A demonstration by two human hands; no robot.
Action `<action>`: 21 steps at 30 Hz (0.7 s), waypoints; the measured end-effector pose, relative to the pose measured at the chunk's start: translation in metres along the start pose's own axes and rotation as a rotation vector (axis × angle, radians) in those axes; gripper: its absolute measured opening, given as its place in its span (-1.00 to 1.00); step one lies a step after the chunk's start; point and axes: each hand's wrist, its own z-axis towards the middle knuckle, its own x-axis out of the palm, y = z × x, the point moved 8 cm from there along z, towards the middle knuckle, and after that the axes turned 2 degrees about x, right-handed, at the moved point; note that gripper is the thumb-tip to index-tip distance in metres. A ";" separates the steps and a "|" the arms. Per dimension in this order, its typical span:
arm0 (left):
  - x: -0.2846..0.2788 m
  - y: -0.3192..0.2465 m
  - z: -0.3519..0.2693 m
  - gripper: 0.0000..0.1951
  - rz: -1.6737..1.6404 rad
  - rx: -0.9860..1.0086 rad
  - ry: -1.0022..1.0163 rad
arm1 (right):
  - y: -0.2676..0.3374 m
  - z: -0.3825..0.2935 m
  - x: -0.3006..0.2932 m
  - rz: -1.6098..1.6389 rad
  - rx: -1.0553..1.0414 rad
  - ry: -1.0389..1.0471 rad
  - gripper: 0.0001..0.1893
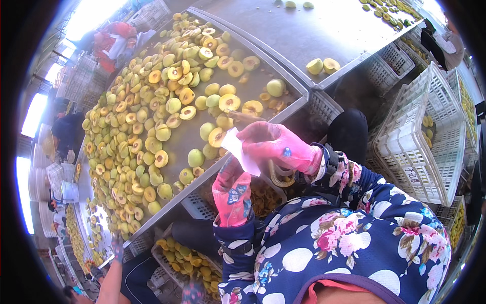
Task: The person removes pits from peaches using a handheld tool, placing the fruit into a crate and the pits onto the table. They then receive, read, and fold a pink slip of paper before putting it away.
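In pink gloves, both of my hands hold a white slip between them, over the metal rim of the sorting table. My left hand is below it, its fingertips at the slip's lower part. From the right, my right hand pinches the slip's upper edge with thumb and fingers. Just past my right hand, a wooden-looking handle lies on the table among halved fruit. The nearest cut fruit half sits beside the slip. A large pile of green-yellow fruit halves covers the table beyond.
Metal table edges run in front of me and meet a second table. White plastic crates stand at right. A crate of fruit is below the table edge. A co-worker's gloved hand reaches the table at lower left; other people are farther off.
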 end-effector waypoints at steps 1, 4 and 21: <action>0.002 -0.009 -0.001 -0.52 -0.004 0.045 0.003 | 0.000 0.000 -0.001 -0.004 -0.006 -0.002 -0.68; 0.001 -0.006 -0.003 -0.53 0.066 -0.004 0.011 | -0.001 0.002 0.000 0.013 -0.013 0.004 -0.69; -0.024 0.006 -0.003 -0.61 0.014 -0.132 -0.096 | -0.028 0.014 0.033 -0.313 -0.040 0.060 -0.60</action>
